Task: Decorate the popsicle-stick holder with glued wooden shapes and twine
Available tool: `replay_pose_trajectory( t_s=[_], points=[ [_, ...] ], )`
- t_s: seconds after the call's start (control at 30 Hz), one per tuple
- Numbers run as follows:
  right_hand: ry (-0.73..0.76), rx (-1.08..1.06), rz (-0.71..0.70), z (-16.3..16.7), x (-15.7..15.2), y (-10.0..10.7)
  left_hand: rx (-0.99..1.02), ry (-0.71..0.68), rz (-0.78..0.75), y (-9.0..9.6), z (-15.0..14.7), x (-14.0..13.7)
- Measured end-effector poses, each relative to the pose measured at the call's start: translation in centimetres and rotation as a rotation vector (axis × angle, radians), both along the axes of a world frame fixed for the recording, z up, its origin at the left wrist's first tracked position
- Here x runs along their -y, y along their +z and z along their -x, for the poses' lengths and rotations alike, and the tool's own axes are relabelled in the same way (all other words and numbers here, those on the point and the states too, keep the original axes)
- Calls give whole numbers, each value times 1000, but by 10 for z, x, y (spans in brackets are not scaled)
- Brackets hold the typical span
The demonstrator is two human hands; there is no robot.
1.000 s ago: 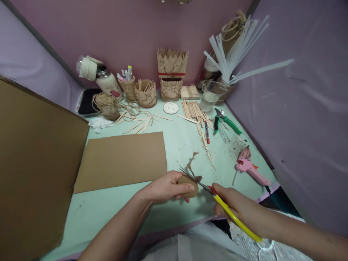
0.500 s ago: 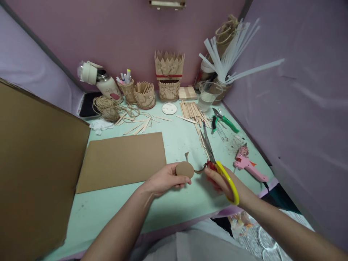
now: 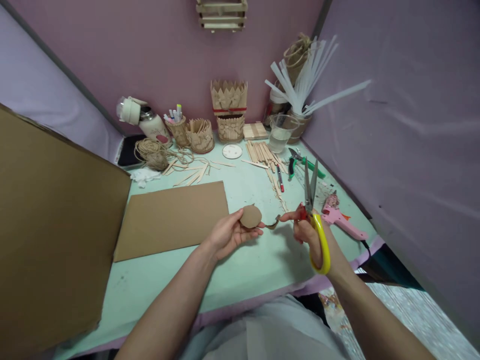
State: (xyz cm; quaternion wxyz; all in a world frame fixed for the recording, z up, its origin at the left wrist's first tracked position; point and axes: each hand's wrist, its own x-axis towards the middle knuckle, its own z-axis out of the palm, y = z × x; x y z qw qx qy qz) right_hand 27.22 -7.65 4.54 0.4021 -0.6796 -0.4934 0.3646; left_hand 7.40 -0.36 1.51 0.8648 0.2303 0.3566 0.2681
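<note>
My left hand (image 3: pixel 232 235) holds a round cardboard disc (image 3: pixel 251 216) by its left edge, between thumb and fingers. Just right of the disc, a curled cardboard offcut (image 3: pixel 273 223) lies near my right fingertip. My right hand (image 3: pixel 306 231) grips scissors (image 3: pixel 320 245) with yellow and red handles. Their blades point away from me and stand apart, with nothing between them. The right index finger is stretched toward the offcut; I cannot tell whether it touches it. Left of my hands lies a flat rectangular cardboard sheet (image 3: pixel 172 220).
A pink glue gun (image 3: pixel 343 222) lies at the right, with green-handled pruners (image 3: pixel 313 166) behind. Wooden sticks (image 3: pixel 260 152), a red-and-black cutter (image 3: pixel 280 178) and a cup of water (image 3: pixel 280 137) stand or lie farther back. A large cardboard panel (image 3: pixel 48 230) rises at the left. Twine (image 3: pixel 152 154) sits behind.
My right hand has moved right with the scissors, whose blades have opened wider and swung upright. My left hand has tilted the disc and loosened its fingers. The view has shifted slightly.
</note>
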Motion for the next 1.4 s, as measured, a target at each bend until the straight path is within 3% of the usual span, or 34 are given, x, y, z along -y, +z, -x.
replay_pose_trajectory(
  t_s=[0.23, 0.43, 0.57, 0.77, 0.97, 1.1, 1.27, 1.4],
  points=[
    [-30, -113, -149, 31, -31, 0, 25, 139, -151, 2, 5, -2],
    [98, -313, -208, 57, -76, -13, 24, 295, -219, 5, 11, -9],
    [11, -494, -221, 72, -96, -20, 66, 394, -261, 4, 18, -15],
    [84, -597, -198, 88, -99, -35, -48, 569, -413, -6, 19, -19],
    [134, -633, -100, 92, -88, -37, -155, 749, -448, -11, 18, -25],
    [152, -626, -57, 90, -84, -32, -306, 766, -543, -12, 21, -28],
    [73, -560, -133, 79, -85, -30, -417, 768, -596, -10, 21, -26],
    [39, -501, -186, 75, -90, -34, -471, 692, -573, -6, 18, -21]
  ],
)
